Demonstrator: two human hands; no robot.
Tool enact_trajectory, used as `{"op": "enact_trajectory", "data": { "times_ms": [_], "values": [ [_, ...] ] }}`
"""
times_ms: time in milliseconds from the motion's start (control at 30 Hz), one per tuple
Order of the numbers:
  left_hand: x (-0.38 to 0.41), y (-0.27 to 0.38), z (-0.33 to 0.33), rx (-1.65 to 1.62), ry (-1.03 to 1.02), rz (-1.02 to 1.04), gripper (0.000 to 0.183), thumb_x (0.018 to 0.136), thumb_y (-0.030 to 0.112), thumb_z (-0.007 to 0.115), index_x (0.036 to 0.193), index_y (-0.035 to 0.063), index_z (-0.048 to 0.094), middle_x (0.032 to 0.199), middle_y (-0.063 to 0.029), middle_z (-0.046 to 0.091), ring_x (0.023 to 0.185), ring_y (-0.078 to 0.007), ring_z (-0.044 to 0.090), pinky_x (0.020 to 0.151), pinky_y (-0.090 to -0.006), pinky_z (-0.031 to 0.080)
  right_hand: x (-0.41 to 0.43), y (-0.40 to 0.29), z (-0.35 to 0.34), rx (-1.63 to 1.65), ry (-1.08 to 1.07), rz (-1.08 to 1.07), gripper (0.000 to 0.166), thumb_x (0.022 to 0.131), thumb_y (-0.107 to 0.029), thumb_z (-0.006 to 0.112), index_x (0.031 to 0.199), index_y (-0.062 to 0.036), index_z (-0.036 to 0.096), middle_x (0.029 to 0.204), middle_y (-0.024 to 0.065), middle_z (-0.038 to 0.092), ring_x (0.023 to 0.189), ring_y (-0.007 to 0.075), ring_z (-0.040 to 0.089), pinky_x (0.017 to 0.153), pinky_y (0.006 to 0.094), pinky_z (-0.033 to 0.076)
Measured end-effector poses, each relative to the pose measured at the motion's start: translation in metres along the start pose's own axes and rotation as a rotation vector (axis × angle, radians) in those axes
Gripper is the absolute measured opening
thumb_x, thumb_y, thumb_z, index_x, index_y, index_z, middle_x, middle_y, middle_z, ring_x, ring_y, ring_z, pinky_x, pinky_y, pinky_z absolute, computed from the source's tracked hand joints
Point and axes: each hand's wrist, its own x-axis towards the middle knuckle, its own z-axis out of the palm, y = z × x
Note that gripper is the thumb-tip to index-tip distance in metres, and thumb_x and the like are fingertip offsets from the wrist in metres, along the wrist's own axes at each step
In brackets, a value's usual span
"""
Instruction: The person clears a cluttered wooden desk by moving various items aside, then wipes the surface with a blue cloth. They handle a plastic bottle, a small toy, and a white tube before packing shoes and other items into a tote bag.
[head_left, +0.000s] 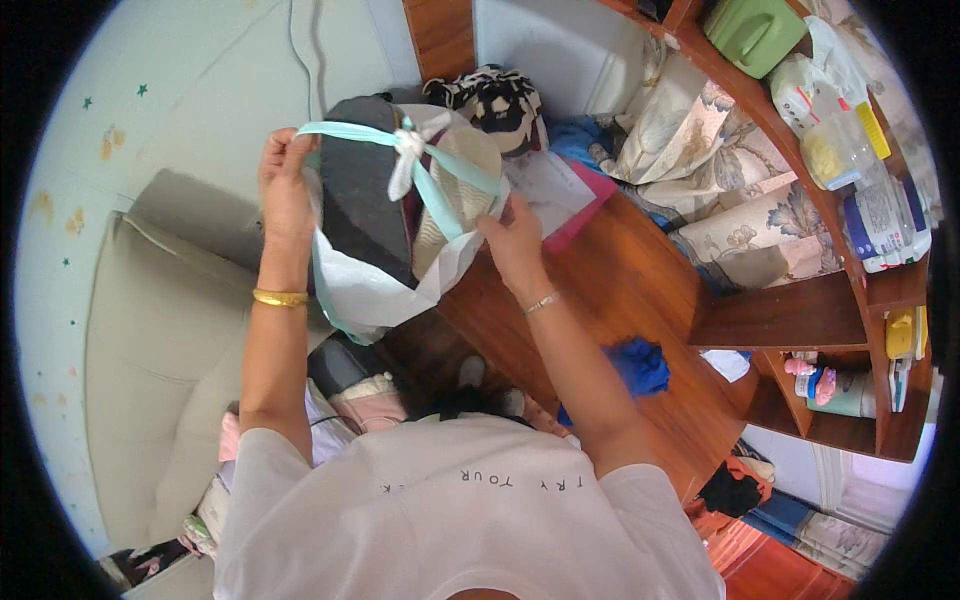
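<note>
A white plastic bag (367, 289) with pale turquoise edges hangs between my hands at the upper middle. My left hand (286, 169), with a gold bangle at its wrist, grips the turquoise band (349, 133) at the bag's left side. My right hand (513, 232), a thin bracelet at the wrist, pinches the bag's right rim. The bag's mouth is wide, and inside lie a dark grey item (360, 195) and a cream ribbed item (457, 202). A white knot (409, 150) joins the turquoise bands across the opening.
Beyond the bag, a black-and-white cloth item (495, 105) and a pink plastic packet (581, 202) lie at the wooden desk's (600, 277) far end. Blue cloth (639, 366) lies on the desk. Wooden shelves (784, 307) hold containers at right; a beige padded headboard (165, 360) stands at left.
</note>
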Motion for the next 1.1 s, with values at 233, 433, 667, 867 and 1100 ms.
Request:
{"op": "enact_trajectory", "data": {
  "times_ms": [233,433,667,867,1100],
  "values": [
    [-0.030,-0.025,-0.056,-0.086,0.029,-0.187,0.010,0.094,0.019,0.054,0.097,0.0089,0.053,0.089,0.0012,0.054,0.089,-0.0090,0.049,0.084,-0.0239,0.037,-0.062,-0.049,0.001,-0.259,0.004,-0.242,0.048,0.079,-0.002,0.055,0.125,0.0021,0.043,0.101,0.0178,0.051,0.089,0.0297,0.056,0.075,0.0355,0.047],
    [-0.046,-0.018,-0.078,0.109,0.004,-0.179,0.013,0.096,0.014,0.049,0.103,0.0055,0.056,0.096,-0.0006,0.059,0.088,-0.0091,0.053,0.082,-0.0227,0.042,-0.088,-0.054,0.014,-0.203,-0.038,-0.237,0.045,0.080,-0.002,0.055,0.123,0.0004,0.043,0.102,0.0193,0.052,0.088,0.0288,0.057,0.074,0.0356,0.047],
    [-0.091,-0.001,-0.081,0.409,0.271,-0.160,0.019,0.096,0.009,0.045,0.109,0.0026,0.058,0.100,-0.0026,0.059,0.091,-0.0108,0.054,0.083,-0.0234,0.042,-0.108,-0.027,0.024,-0.185,-0.112,-0.097,0.025,0.079,-0.005,0.059,0.103,-0.0001,0.054,0.090,0.0163,0.060,0.078,0.0260,0.060,0.069,0.0343,0.048],
    [-0.133,0.003,-0.085,0.532,0.428,-0.239,0.039,0.094,0.017,0.053,0.130,0.0011,0.047,0.100,-0.0039,0.054,0.096,-0.0143,0.051,0.082,-0.0262,0.043,-0.118,-0.018,0.033,-0.006,-0.115,-0.017,0.011,0.081,-0.003,0.057,0.092,-0.0001,0.055,0.079,0.0045,0.056,0.068,0.0118,0.053,0.061,0.0272,0.043],
    [-0.165,0.048,-0.031,0.300,0.439,-0.405,0.059,0.088,0.030,0.063,0.127,-0.0106,0.045,0.119,-0.0132,0.054,0.104,-0.0177,0.052,0.091,-0.0284,0.039,-0.118,-0.006,0.046,0.229,-0.072,-0.006,0.008,0.084,-0.004,0.055,0.090,-0.0007,0.052,0.074,0.0011,0.050,0.068,0.0076,0.046,0.060,0.0258,0.041]
  ]
}}
